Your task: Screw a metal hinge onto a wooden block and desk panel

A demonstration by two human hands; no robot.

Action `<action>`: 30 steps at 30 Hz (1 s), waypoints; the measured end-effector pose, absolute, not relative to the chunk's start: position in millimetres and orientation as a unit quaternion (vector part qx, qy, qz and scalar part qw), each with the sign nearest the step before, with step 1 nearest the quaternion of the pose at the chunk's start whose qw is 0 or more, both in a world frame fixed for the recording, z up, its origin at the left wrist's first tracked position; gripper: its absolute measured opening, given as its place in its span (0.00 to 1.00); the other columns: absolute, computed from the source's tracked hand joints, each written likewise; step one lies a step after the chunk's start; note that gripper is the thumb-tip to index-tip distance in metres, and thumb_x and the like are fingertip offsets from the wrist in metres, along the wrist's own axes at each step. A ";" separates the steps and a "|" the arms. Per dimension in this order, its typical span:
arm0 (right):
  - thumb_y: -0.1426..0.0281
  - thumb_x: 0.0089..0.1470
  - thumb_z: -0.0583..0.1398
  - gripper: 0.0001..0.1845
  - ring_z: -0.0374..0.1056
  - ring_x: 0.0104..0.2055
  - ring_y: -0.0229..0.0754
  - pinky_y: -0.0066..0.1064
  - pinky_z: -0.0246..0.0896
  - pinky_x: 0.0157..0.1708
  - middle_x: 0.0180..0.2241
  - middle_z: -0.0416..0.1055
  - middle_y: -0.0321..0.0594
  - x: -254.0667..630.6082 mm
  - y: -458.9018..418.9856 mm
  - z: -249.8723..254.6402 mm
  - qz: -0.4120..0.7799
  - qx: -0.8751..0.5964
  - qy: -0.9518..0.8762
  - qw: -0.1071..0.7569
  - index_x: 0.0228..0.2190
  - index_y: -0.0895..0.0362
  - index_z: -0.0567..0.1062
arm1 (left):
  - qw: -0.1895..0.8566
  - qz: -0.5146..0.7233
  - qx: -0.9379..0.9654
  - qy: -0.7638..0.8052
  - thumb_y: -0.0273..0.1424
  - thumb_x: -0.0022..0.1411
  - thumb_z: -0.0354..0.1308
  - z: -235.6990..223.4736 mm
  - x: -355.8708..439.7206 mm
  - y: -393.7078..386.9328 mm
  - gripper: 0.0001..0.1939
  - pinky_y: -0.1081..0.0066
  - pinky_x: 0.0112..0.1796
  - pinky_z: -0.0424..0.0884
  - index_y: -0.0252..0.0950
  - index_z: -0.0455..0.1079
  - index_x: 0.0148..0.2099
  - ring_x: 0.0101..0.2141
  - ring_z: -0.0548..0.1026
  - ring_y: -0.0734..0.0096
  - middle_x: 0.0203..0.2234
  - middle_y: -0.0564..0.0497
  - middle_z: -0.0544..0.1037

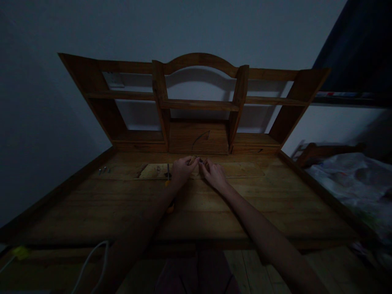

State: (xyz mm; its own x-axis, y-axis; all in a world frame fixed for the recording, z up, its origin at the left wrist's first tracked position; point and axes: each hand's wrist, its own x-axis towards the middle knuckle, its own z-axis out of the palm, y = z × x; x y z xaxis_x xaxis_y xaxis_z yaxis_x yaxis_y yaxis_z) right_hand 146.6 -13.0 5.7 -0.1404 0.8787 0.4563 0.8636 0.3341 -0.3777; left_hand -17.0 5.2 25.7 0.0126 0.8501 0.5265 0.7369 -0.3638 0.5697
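Note:
My left hand (pixel 183 169) and my right hand (pixel 214 173) meet over a flat wooden board (pixel 245 169) lying on the desk. Both have their fingers pinched together around something small and dark, too dim to name. From between them a thin dark wire (pixel 197 139) curves up and to the right. Beside my left wrist lies a screwdriver (pixel 168 183) with a yellow-orange handle and its shaft pointing away, partly hidden by my forearm. Several small screws (pixel 104 169) rest further left on the desk.
A wooden hutch (pixel 199 105) with open shelves stands along the back of the desk (pixel 122 204). Raised edges border the desk's sides. A white cable (pixel 105 261) hangs at the front left. Plastic-covered things (pixel 352 179) lie to the right. The light is dim.

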 end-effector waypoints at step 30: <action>0.57 0.70 0.41 0.24 0.76 0.34 0.48 0.32 0.55 0.32 0.33 0.79 0.44 145.7 -12.6 8.2 0.005 -0.594 -0.758 0.269 0.44 0.54 0.70 | 0.053 0.422 0.706 0.566 0.49 0.63 0.53 28.8 -16.8 4.1 0.24 0.71 0.27 0.48 0.36 0.65 0.23 0.22 0.56 0.75 0.17 0.56 0.61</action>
